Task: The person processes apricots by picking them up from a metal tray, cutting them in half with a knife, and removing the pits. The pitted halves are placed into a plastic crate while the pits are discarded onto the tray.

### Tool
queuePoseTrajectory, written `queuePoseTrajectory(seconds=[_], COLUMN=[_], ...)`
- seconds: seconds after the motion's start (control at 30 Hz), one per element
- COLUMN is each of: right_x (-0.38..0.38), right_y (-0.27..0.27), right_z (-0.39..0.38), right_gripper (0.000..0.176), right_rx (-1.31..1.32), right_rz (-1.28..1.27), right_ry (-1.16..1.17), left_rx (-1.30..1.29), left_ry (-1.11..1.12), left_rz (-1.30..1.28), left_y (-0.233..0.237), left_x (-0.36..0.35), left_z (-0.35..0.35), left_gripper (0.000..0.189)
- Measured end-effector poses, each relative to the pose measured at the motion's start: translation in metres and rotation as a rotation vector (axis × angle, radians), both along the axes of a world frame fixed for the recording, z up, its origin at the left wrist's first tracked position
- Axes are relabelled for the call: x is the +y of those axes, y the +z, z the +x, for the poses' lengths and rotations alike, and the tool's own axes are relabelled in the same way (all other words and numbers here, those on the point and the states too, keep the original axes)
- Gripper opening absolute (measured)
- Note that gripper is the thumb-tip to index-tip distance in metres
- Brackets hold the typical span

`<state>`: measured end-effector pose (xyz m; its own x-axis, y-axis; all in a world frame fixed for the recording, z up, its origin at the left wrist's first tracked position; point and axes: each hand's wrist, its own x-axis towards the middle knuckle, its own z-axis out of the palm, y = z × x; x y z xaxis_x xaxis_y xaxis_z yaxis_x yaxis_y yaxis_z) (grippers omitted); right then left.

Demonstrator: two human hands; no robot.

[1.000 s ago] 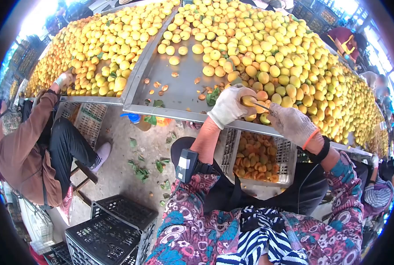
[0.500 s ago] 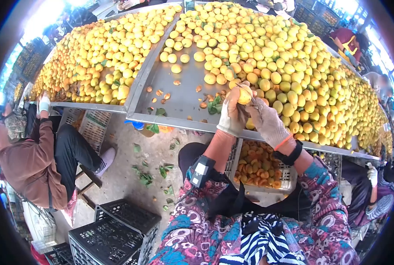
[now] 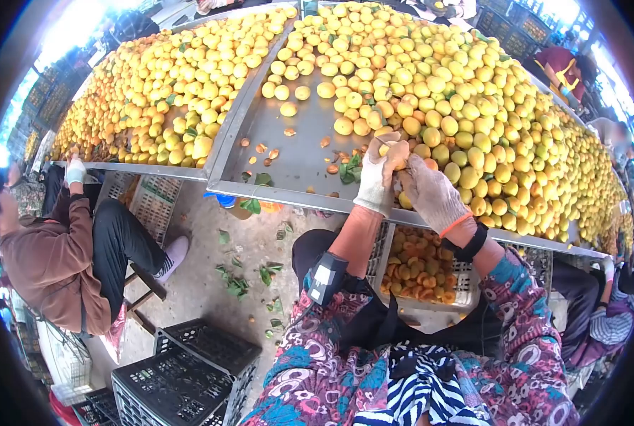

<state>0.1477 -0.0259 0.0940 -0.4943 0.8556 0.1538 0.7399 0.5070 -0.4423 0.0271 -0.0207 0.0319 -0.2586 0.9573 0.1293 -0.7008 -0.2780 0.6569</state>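
Over the front edge of the metal table (image 3: 260, 121), my left hand (image 3: 381, 170), in a whitish glove, is closed around a yellow-orange fruit (image 3: 385, 148). My right hand (image 3: 427, 190), also gloved, is closed close beside it, with its fingers at the fruit; whatever it grips is too small to make out. Heaped yellow fruit (image 3: 466, 135) lies behind and to the right of both hands. Left of them are loose pits (image 3: 332, 169) and a green leaf (image 3: 350, 170) on bare metal.
Below the table edge a crate (image 3: 466, 284) holds split orange fruit (image 3: 418, 266). Black crates (image 3: 175, 383) stand at lower left. A person in brown (image 3: 54, 263) sits at the left, another person (image 3: 611, 312) at the right. Leaves (image 3: 235, 284) litter the floor.
The fruit in my left hand is now more covered by its fingers. My right hand has shifted slightly downward. The view has moved a little, and the right-hand person's glove has moved.
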Motion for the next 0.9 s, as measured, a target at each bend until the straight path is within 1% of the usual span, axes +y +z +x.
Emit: queuePoseTrajectory(seconds=[0.07,0.13,0.23,0.27,0.3,0.33,0.37,0.47,0.53,0.57,0.6,0.63,0.7,0.73,0.83,0.87,0.9], right_x=[0.004,0.007,0.007,0.012,0.014,0.014,0.012,0.012,0.015,0.015,0.014,0.012,0.007,0.006,0.007,0.007,0.01], right_y=[0.004,0.01,0.023,0.024,0.026,0.029,0.029,0.026,0.016,0.016,0.015,0.015,0.018,0.019,-0.008,-0.006,-0.006], right_z=[-0.001,-0.002,0.001,0.004,0.005,0.004,0.004,0.006,0.011,0.011,0.01,0.008,0.005,0.004,0.005,0.004,0.001], right_gripper=[0.02,0.021,0.025,0.025,0.025,0.024,0.024,0.024,0.024,0.025,0.026,0.028,0.031,0.032,0.024,0.026,0.028], right_rx=[0.005,0.077,0.147,0.147,0.147,0.1,0.08,0.047,0.053,0.117,0.184,0.251,0.279,0.291,0.117,0.138,0.145], right_rz=[-0.007,-0.041,-0.116,-0.142,-0.168,-0.199,-0.172,-0.106,-0.093,-0.118,-0.144,-0.172,-0.259,-0.297,-0.022,-0.044,0.021], right_ry=[0.066,0.103,0.151,0.175,0.2,0.175,0.162,0.128,0.103,0.123,0.142,0.159,0.112,0.091,0.036,0.021,0.047], left_rx=[0.069,0.111,0.124,0.113,0.11,0.11,0.11,0.238,0.299,0.331,0.229,0.094,-0.178,-0.138,-0.22,-0.169,-0.121], left_ry=[-0.013,-0.015,-0.05,-0.113,-0.091,-0.069,-0.046,0.037,-0.044,-0.083,-0.139,-0.107,-0.05,-0.072,0.035,0.05,0.054], left_rz=[0.014,0.021,0.025,-0.029,-0.027,-0.025,-0.021,-0.011,-0.066,-0.095,-0.08,-0.075,-0.066,-0.087,-0.004,0.036,0.066], left_y=[-0.008,-0.015,0.01,0.019,0.016,0.012,0.012,0.015,0.019,0.021,0.015,0.015,0.018,0.019,0.015,0.009,0.001], left_x=[0.009,0.011,0.0,-0.006,-0.006,-0.004,-0.003,-0.004,-0.009,-0.011,-0.01,-0.01,-0.009,-0.011,0.001,0.006,0.012], left_z=[-0.003,-0.008,-0.011,-0.016,-0.014,-0.012,-0.01,-0.006,-0.013,-0.017,-0.019,-0.016,-0.004,-0.005,0.011,0.011,0.01], left_gripper=[0.032,0.031,0.031,0.031,0.031,0.031,0.032,0.031,0.03,0.032,0.032,0.029,0.024,0.023,0.024,0.024,0.025])
